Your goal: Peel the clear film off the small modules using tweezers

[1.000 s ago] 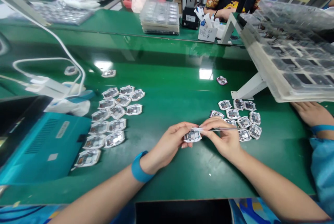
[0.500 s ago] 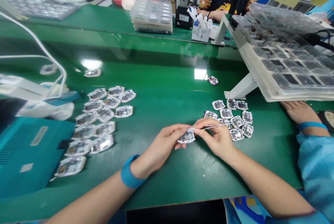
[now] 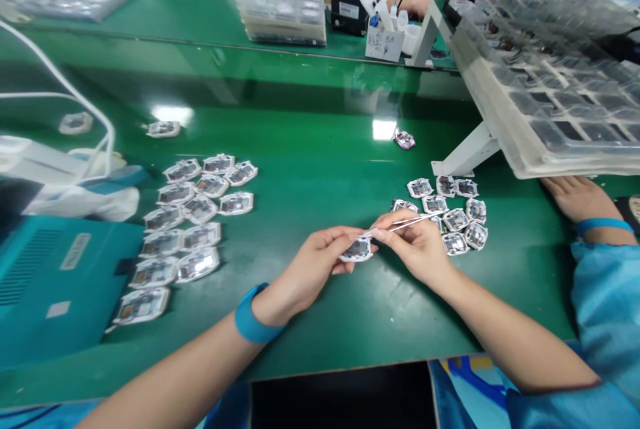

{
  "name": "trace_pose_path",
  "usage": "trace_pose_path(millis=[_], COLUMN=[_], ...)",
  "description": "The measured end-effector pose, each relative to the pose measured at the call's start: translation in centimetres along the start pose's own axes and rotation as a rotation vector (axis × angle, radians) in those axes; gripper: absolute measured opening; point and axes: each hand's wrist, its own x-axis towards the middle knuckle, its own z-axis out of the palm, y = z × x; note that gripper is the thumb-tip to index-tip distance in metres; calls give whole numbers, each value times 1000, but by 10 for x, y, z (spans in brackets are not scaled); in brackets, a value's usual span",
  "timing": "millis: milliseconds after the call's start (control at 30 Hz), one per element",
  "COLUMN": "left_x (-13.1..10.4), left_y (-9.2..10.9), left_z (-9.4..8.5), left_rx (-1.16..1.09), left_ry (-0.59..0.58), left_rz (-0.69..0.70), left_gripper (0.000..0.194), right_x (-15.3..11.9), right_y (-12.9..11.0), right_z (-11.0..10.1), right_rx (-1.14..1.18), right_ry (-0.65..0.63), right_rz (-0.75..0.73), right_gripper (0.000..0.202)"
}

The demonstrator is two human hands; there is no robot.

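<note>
My left hand point(image 3: 320, 257) pinches a small white-rimmed electronic unit point(image 3: 356, 250) by its left side, above the green table point(image 3: 320, 195). In my right hand point(image 3: 417, 242) are thin metal tweezers point(image 3: 410, 221), held between thumb and fingers. Their tips meet the unit's upper edge, where my fingertips hide the exact contact. Beside my right hand lies a cluster of similar units point(image 3: 455, 219). A larger group of units point(image 3: 199, 209) is laid out in rows on the left.
A teal machine point(image 3: 65, 282) stands at the left. At the right, a tilted stand carries clear trays point(image 3: 565, 142), with another person's hand point(image 3: 583, 201) beneath. A stacked set of trays point(image 3: 283, 9) and a white box of pens point(image 3: 384, 44) are behind.
The whole view has shifted slightly, so the table items appear higher. Both my hands keep their holds on the unit and the tweezers, and the tweezers' angle looks a little steeper.
</note>
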Motion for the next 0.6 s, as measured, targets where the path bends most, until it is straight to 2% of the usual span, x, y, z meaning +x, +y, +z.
trace_pose_path(millis=[300, 500, 600], left_x=[0, 1, 1], left_y=[0, -1, -1], left_z=[-1, -1, -1], left_rx=[-45, -24, -17], left_ry=[15, 1, 6], left_rz=[3, 25, 33], left_gripper=[24, 23, 24], right_x=[-4, -3, -2], right_y=[-3, 3, 5], right_z=[-1, 0, 0], right_rx=[-315, -187, -142], right_ry=[-21, 15, 9], right_rz=[-202, -86, -83], right_gripper=[5, 11, 11])
